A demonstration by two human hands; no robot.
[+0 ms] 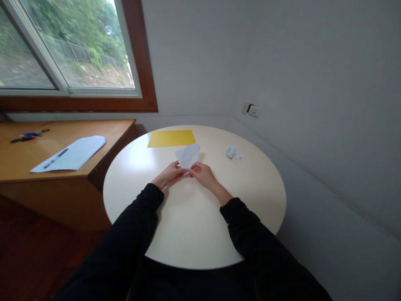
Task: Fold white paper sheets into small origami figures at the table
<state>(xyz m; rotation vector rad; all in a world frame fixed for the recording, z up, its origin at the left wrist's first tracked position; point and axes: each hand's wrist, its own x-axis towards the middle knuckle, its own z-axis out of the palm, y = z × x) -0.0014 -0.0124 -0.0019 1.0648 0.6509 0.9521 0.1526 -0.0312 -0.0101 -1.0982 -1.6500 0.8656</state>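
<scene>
A small white sheet of paper [188,154], creased and narrowing toward its near end, stands up between my hands over the round table. My left hand [171,174] pinches its lower left edge. From the other side, my right hand [202,173] grips the bottom corner with thumb and fingers, close against the left fingertips. The lowest part of the paper is partly hidden by the fingers. Just behind it lies a flat yellow sheet [171,138].
A crumpled piece of white paper [233,152] lies right of my hands on the round white table [200,234]. At left, a wooden desk [115,138] bears white sheets [78,152], a pen [56,158] and scissors [29,135]. Walls stand behind and at right.
</scene>
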